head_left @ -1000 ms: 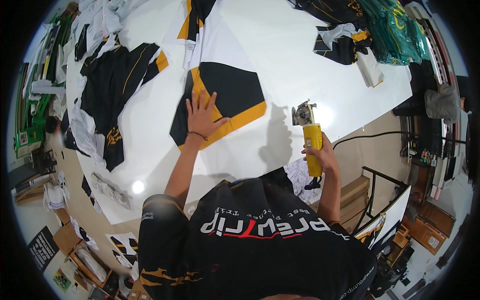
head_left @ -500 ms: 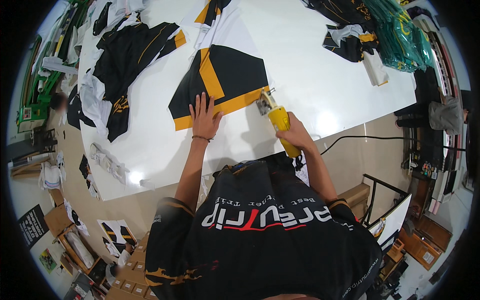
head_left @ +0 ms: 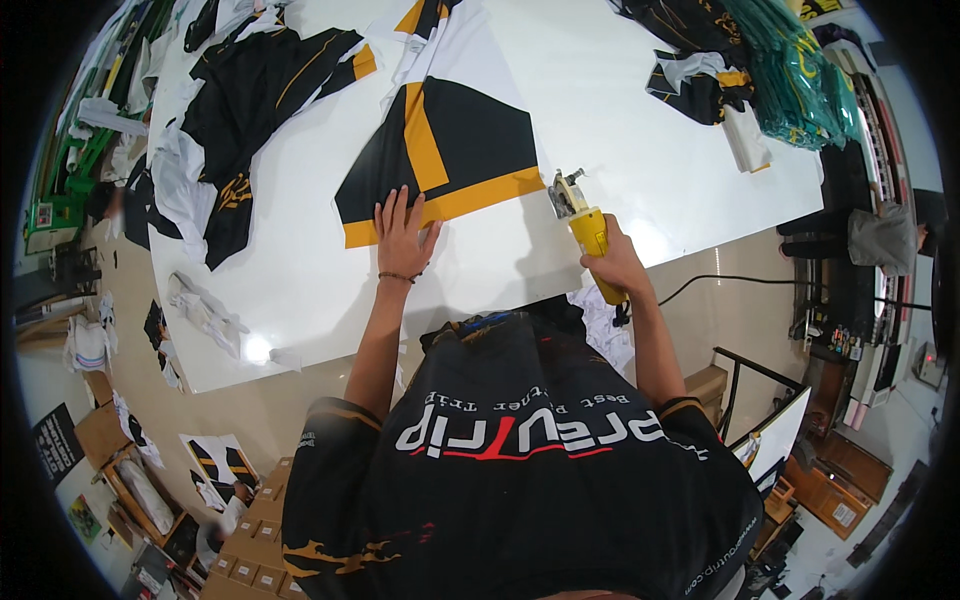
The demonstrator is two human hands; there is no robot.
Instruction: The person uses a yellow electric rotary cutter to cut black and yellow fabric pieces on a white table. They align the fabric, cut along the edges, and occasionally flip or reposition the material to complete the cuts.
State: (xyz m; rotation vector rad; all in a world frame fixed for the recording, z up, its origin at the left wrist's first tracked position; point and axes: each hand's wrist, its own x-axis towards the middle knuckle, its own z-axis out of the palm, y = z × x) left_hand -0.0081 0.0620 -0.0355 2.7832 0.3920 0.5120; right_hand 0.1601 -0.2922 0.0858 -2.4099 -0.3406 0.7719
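A black fabric panel (head_left: pixel 475 135) with yellow-orange bands and a white upper part lies flat on the white table (head_left: pixel 640 170). My left hand (head_left: pixel 402 235) presses on its lower edge, fingers stretched out over the yellow band. My right hand (head_left: pixel 617 262) grips the yellow body of an electric fabric cutter (head_left: pixel 590 232). The cutter's metal head is just right of the panel's lower right corner, apart from the cloth. Its blade is too small to make out.
Black and white cloth pieces (head_left: pixel 240 130) lie at the table's left. Green plastic-wrapped packs (head_left: pixel 800 75) and black-and-orange cloth (head_left: pixel 700 90) sit at the far right. A black cable (head_left: pixel 720 278) runs off to the right. White scraps (head_left: pixel 205 315) lie near the left corner.
My right hand has moved the cutter to the right, away from the panel's corner. My left hand stays on the panel. The whole view has shifted slightly.
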